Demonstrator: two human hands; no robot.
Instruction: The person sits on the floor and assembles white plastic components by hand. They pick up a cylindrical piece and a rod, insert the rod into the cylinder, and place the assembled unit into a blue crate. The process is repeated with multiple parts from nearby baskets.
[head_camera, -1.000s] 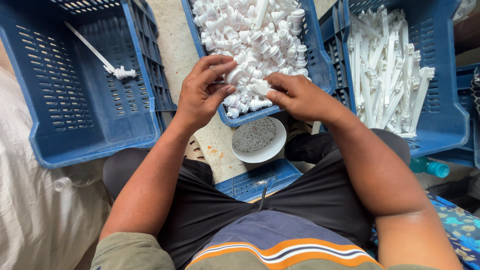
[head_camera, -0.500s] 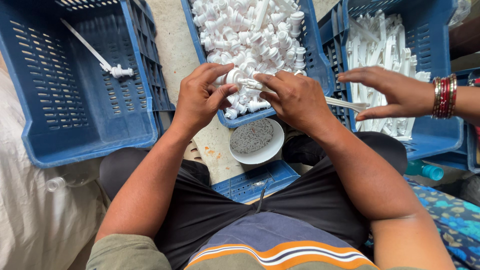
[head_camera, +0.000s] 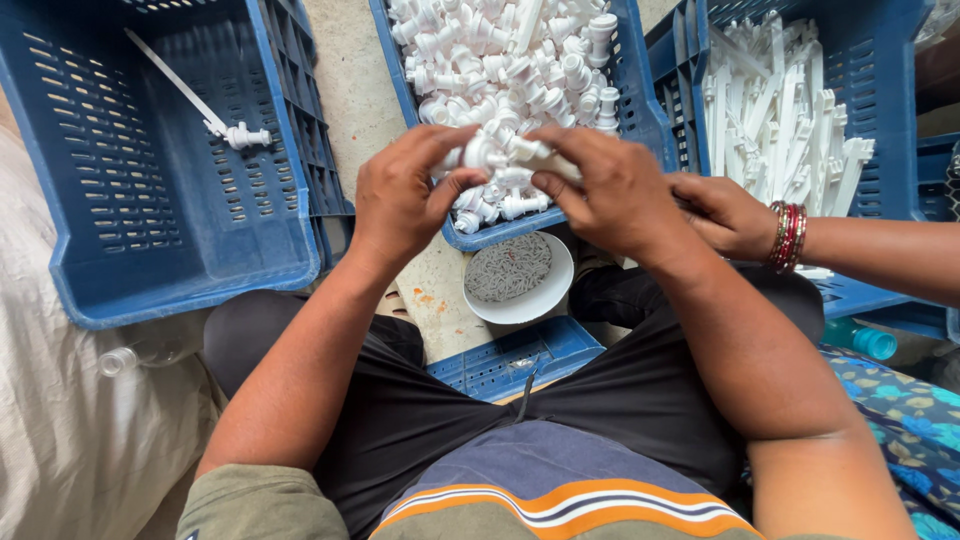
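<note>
White plastic fitting (head_camera: 487, 152) is pinched in the fingers of the left hand (head_camera: 405, 195), above the near edge of the middle blue crate (head_camera: 640, 100). The right hand (head_camera: 610, 185) grips a white stick (head_camera: 545, 158) touching it. A co-worker's hand (head_camera: 730, 215) lies just right.

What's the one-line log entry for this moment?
left hand: grips white plastic fitting | right hand: holds white stem against it | below: bowl of small grey parts | co-worker's hand: beside right hand
</note>
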